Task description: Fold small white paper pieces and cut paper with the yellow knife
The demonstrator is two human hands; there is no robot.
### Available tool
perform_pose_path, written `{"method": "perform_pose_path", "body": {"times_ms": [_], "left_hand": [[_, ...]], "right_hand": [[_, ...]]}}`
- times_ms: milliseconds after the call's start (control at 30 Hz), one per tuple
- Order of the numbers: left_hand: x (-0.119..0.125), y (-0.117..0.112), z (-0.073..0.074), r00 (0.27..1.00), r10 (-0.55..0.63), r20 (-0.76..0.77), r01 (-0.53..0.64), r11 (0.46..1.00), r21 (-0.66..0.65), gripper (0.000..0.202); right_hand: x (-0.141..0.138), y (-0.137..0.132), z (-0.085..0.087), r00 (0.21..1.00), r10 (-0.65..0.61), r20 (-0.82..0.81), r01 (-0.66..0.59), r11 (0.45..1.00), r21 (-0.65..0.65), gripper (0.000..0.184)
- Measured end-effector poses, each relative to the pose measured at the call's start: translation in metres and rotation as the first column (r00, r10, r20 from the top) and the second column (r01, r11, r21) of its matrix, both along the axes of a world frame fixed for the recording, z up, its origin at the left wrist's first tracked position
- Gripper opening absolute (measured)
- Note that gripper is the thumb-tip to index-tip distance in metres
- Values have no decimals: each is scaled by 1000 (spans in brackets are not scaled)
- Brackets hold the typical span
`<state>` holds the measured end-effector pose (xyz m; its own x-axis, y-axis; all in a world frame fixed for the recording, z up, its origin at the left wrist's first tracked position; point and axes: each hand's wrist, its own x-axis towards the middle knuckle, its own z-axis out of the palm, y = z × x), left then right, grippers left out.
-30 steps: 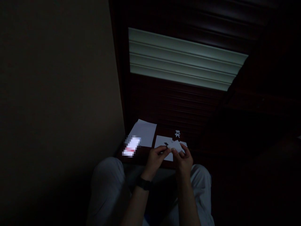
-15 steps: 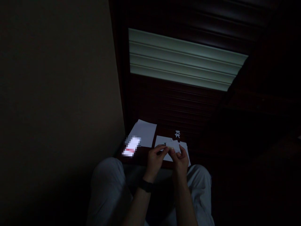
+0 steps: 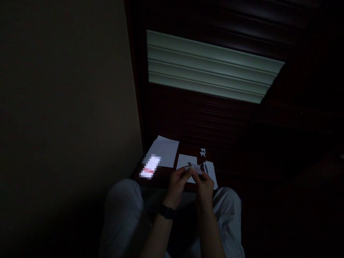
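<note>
A small piece of white paper [image 3: 197,168] is pinched between both hands, above the low dark surface. My left hand [image 3: 177,182], with a black watch [image 3: 167,212] on its wrist, is closed on the paper's left part. On its right side my right hand [image 3: 204,186] is closed too, thumb toward the middle. Under and behind the hands lies a white sheet [image 3: 186,159], with a small dark mark or object near the fingertips, too dim to name. More white paper [image 3: 211,172] lies to the right, with a dark, thin pen-like object [image 3: 206,168] on it.
Larger white sheets [image 3: 166,150] lie at the left, beside a bright, pixelated phone-like screen [image 3: 150,167]. Several small white paper pieces [image 3: 202,152] sit farther back. A wall [image 3: 80,89] rises on the left; a dark slatted panel [image 3: 215,118] stands behind.
The paper in my hands has tilted or folded and looks narrower. My right hand has shifted slightly left, fingers tucked nearer, uncovering the dark thin object on the right.
</note>
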<state>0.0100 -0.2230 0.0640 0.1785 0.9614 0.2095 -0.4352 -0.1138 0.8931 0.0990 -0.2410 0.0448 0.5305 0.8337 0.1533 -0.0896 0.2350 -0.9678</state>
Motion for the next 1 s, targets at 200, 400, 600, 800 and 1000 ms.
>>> {"method": "perform_pose_path", "body": {"times_ms": [200,400,600,800,1000], "left_hand": [[-3,2,3,997,78,-20,-79,997,-13,32],[-6,2,5,994,96,-44,-96,995,-1,30],[-4,2,2,994,102,-47,-102,995,13,27],[-4,2,0,997,63,-49,-63,998,-6,30],[-8,1,4,1000,17,-17,-17,1000,19,29]], "right_hand": [[2,2,-5,999,-29,14,28,999,19,41],[4,0,-1,996,-7,86,2,998,60,38],[3,-6,5,998,36,51,-42,992,117,42],[3,-7,-2,998,28,-58,-23,996,88,51],[2,-6,2,989,77,-124,-68,995,74,52]]}}
